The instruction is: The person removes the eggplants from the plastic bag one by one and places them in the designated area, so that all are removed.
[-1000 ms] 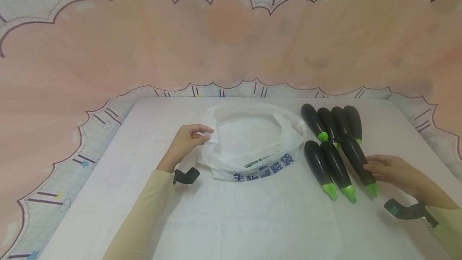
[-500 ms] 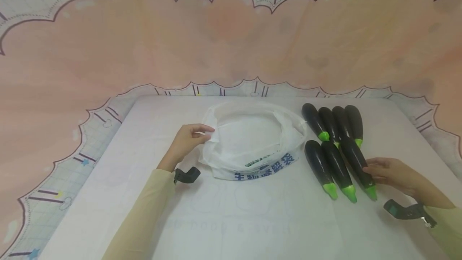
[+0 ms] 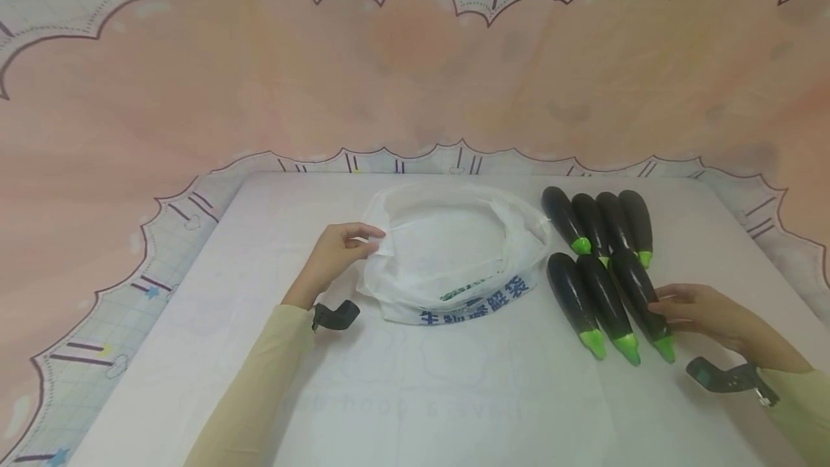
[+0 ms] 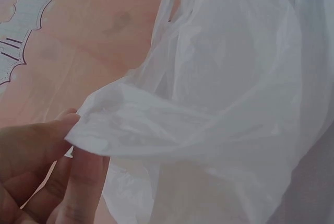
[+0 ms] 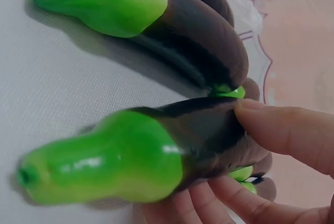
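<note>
A white plastic bag (image 3: 447,233) with blue lettering stands with its mouth spread wide at the table's middle. My left hand (image 3: 344,247) pinches the bag's left rim between thumb and fingers; the left wrist view shows the thin plastic (image 4: 130,119) caught at the fingertips. On the right, my right hand (image 3: 710,316) grips a dark eggplant (image 3: 638,287) with a green stem end, the thumb on one side and fingers on the other. That eggplant is the rightmost of the front row, beside two more eggplants (image 3: 609,301).
Behind the front row lies a back row of several eggplants (image 3: 596,218), close to the bag's right side. A white cloth (image 3: 402,395) covers the table. A peach patterned cloth (image 3: 415,85) hangs behind it.
The eggplant in my right hand has shifted slightly left and nearer to me, toward its neighbours. My left hand and the bag look nearly the same.
</note>
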`<action>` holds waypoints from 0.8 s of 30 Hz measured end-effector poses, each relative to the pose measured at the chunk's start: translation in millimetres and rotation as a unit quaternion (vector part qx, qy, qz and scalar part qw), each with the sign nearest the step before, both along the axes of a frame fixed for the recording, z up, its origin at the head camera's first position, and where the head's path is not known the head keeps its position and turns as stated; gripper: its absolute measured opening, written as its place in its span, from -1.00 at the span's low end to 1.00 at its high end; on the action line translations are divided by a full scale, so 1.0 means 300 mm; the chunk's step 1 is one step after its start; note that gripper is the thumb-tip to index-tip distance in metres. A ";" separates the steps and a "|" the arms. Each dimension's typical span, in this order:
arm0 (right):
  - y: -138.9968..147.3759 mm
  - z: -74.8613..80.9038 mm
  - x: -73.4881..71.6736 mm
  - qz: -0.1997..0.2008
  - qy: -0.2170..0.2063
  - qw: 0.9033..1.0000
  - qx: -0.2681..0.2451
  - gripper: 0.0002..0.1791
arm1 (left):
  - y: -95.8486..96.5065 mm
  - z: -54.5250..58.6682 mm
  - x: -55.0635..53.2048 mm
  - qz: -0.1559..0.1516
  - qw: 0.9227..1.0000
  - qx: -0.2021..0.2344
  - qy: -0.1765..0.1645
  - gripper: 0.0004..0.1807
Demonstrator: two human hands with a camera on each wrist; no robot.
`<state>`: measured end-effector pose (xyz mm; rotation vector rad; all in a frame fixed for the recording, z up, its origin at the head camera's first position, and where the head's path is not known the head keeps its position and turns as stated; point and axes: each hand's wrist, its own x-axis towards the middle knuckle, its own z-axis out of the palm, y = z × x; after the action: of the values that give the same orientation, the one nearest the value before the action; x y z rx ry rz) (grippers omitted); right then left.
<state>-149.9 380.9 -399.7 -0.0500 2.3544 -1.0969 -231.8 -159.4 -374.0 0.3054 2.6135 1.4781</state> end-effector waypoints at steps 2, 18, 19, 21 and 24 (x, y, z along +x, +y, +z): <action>-0.001 0.001 -0.002 0.001 -0.004 1.000 0.007 -0.38 | -0.001 0.000 0.000 0.001 1.000 -0.003 -0.001 -0.71; 0.001 0.003 -0.012 0.020 0.015 0.999 0.040 -0.39 | -0.004 -0.002 -0.001 0.004 1.000 -0.002 -0.006 -0.71; 0.003 0.003 -0.013 0.019 0.015 0.999 0.039 -0.38 | -0.005 -0.002 -0.001 0.004 1.000 -0.001 -0.006 -0.71; 0.007 0.006 -0.016 0.016 0.015 0.999 0.039 -0.38 | -0.005 -0.002 -0.001 0.003 1.000 0.001 -0.006 -0.71; 0.017 0.016 -0.021 0.022 0.025 0.999 0.038 -0.38 | -0.006 -0.002 0.000 0.003 1.000 0.003 -0.005 -0.71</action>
<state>-156.3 385.9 -395.0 -0.1026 2.4251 -0.9963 -231.9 -161.2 -374.6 0.2909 2.6042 1.4860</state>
